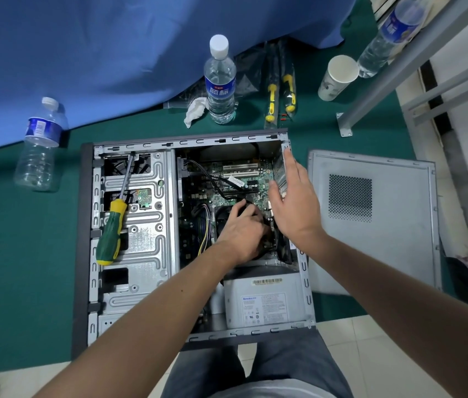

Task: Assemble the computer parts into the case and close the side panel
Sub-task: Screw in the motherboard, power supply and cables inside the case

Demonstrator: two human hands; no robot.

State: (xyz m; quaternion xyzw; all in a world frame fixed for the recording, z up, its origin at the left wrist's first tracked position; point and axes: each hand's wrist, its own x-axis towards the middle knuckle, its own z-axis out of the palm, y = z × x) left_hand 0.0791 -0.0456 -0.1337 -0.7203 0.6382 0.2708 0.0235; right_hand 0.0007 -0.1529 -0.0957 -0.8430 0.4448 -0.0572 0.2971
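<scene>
Head view: case lies open on floor, side panel flat just right. Left hand grips cooler fan on motherboard; right hand hovers wide, empty. Advice: seat fan squarely, keep cables clear.

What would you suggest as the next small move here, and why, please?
Probably finish seating the CPU cooler fan: the left hand is curled on it over the motherboard, while the right hand hangs open above the case. The screwdriver lies on the drive cage, and the side panel lies off to the right.
</scene>
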